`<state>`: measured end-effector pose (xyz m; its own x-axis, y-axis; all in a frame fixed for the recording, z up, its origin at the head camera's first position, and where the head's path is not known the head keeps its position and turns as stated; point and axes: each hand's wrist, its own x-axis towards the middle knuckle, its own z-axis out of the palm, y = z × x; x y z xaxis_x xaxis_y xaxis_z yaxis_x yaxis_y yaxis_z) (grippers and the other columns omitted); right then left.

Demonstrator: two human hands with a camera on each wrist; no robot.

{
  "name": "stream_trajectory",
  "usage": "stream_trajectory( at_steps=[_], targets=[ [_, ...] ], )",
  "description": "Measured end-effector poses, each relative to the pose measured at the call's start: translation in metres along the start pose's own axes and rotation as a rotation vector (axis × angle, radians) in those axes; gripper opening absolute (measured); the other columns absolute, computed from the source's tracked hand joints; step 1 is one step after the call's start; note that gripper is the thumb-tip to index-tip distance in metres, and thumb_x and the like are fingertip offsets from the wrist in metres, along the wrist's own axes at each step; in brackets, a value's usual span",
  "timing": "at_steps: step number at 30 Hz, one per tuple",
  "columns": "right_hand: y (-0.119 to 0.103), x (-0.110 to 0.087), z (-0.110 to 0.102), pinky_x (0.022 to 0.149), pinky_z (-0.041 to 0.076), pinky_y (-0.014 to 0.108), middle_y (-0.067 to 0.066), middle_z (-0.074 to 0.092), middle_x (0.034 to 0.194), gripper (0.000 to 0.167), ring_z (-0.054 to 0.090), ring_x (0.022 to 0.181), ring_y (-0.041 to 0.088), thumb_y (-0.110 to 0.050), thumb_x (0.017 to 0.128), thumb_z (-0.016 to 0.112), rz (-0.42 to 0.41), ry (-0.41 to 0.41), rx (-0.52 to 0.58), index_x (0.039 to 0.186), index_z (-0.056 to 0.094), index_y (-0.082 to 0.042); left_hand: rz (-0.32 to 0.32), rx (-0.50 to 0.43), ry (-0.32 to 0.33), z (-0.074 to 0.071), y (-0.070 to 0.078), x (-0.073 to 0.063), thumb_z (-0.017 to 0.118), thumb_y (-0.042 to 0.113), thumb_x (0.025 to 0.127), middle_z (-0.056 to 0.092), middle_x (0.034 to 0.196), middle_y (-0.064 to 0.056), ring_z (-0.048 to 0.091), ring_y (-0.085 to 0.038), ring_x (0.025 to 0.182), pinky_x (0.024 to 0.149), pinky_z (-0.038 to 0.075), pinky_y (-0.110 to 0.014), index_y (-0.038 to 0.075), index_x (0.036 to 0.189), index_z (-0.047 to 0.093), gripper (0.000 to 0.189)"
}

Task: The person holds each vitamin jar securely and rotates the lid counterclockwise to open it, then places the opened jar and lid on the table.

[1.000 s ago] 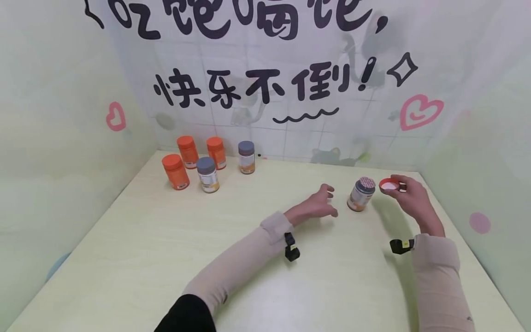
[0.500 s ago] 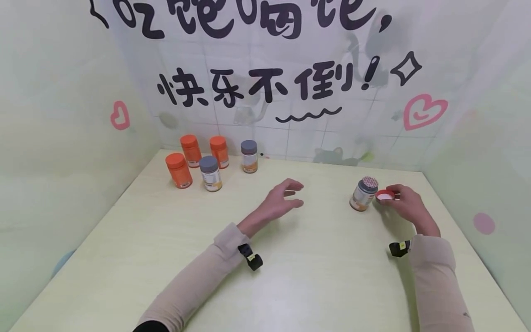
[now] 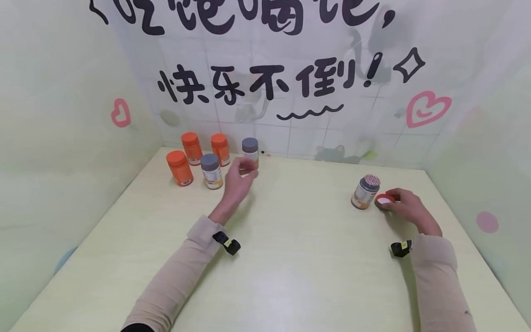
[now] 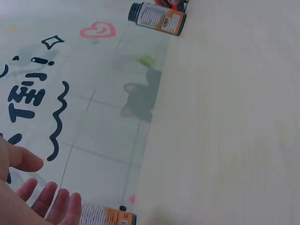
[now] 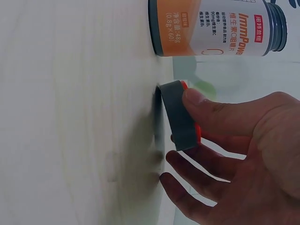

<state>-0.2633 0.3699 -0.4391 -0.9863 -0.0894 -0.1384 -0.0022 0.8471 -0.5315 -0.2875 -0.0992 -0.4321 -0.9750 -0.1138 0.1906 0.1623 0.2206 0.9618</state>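
Note:
My right hand (image 3: 408, 210) pinches a dark grey bottle cap (image 5: 178, 117) by its red inner rim. The cap's white inside faces up and one edge is low at the table. Just left of it stands a capless supplement bottle (image 3: 364, 194), its mouth covered by a pink patterned seal. On the left, my left hand (image 3: 237, 182) reaches with thumb and fingers apart in front of a grey-capped bottle (image 3: 250, 145). The hand partly hides that bottle; in the left wrist view its label (image 4: 108, 215) shows beyond the fingertips. I cannot tell whether they touch.
Three orange bottles (image 3: 180, 169) and another grey-capped bottle (image 3: 212, 173) stand upright to the left of my left hand. A white printed sheet (image 3: 290, 97) hangs behind the table (image 3: 290, 258), and walls (image 3: 62, 138) flank it on both sides.
My left hand has swept left from near the capless bottle to the far grey-capped one. My right hand has lowered the cap toward the table beside the capless bottle.

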Motion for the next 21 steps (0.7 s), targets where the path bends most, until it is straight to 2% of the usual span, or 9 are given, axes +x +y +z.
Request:
stream_trajectory(
  at_steps=[6, 9, 12, 15, 18, 21],
  targets=[
    [0.002, 0.002, 0.000, 0.096, 0.048, 0.062, 0.044, 0.052, 0.132, 0.056, 0.055, 0.109, 0.049, -0.017, 0.099, 0.062, -0.008, -0.028, -0.028, 0.138, 0.045, 0.020, 0.139, 0.028, 0.278, -0.028, 0.003, 0.014, 0.062, 0.004, 0.095, 0.064, 0.118, -0.018, 0.063, -0.033, 0.112, 0.097, 0.054, -0.041, 0.002, 0.124, 0.057, 0.029],
    [0.001, 0.001, -0.002, 0.096, 0.048, 0.062, 0.043, 0.052, 0.132, 0.057, 0.054, 0.108, 0.048, -0.017, 0.098, 0.062, -0.007, -0.036, -0.030, 0.138, 0.045, 0.020, 0.233, 0.109, 0.416, -0.040, 0.002, 0.018, 0.063, 0.006, 0.095, 0.063, 0.120, -0.019, 0.059, -0.036, 0.114, 0.096, 0.051, -0.043, 0.000, 0.123, 0.058, 0.029],
    [0.001, 0.000, -0.005, 0.097, 0.048, 0.063, 0.043, 0.052, 0.133, 0.064, 0.055, 0.110, 0.050, -0.020, 0.097, 0.066, -0.012, -0.040, -0.036, 0.140, 0.041, 0.019, 0.277, 0.227, 0.521, -0.051, -0.001, 0.023, 0.065, 0.012, 0.095, 0.059, 0.128, -0.019, 0.053, -0.038, 0.121, 0.099, 0.046, -0.048, 0.001, 0.127, 0.058, 0.035],
    [0.000, -0.004, -0.008, 0.097, 0.049, 0.064, 0.044, 0.051, 0.134, 0.070, 0.056, 0.114, 0.053, -0.024, 0.096, 0.069, -0.009, -0.049, -0.044, 0.144, 0.037, 0.017, 0.243, 0.286, 0.540, -0.059, -0.006, 0.026, 0.068, 0.021, 0.095, 0.053, 0.139, -0.016, 0.046, -0.035, 0.131, 0.105, 0.043, -0.051, 0.005, 0.135, 0.055, 0.045],
    [-0.003, -0.007, -0.013, 0.096, 0.049, 0.065, 0.044, 0.051, 0.135, 0.067, 0.055, 0.117, 0.055, -0.027, 0.098, 0.067, -0.018, -0.052, -0.065, 0.143, 0.041, 0.014, 0.173, 0.273, 0.503, -0.066, -0.012, 0.030, 0.071, 0.026, 0.094, 0.048, 0.147, -0.014, 0.043, -0.035, 0.137, 0.111, 0.042, -0.052, 0.008, 0.141, 0.050, 0.055],
    [-0.011, -0.011, -0.019, 0.091, 0.053, 0.061, 0.040, 0.058, 0.129, 0.057, 0.059, 0.112, 0.052, -0.028, 0.098, 0.067, -0.054, -0.035, -0.110, 0.136, 0.052, 0.012, 0.089, 0.238, 0.454, -0.071, -0.019, 0.032, 0.073, 0.028, 0.092, 0.044, 0.152, -0.012, 0.043, -0.034, 0.139, 0.115, 0.041, -0.052, 0.010, 0.146, 0.042, 0.065]
  ],
)
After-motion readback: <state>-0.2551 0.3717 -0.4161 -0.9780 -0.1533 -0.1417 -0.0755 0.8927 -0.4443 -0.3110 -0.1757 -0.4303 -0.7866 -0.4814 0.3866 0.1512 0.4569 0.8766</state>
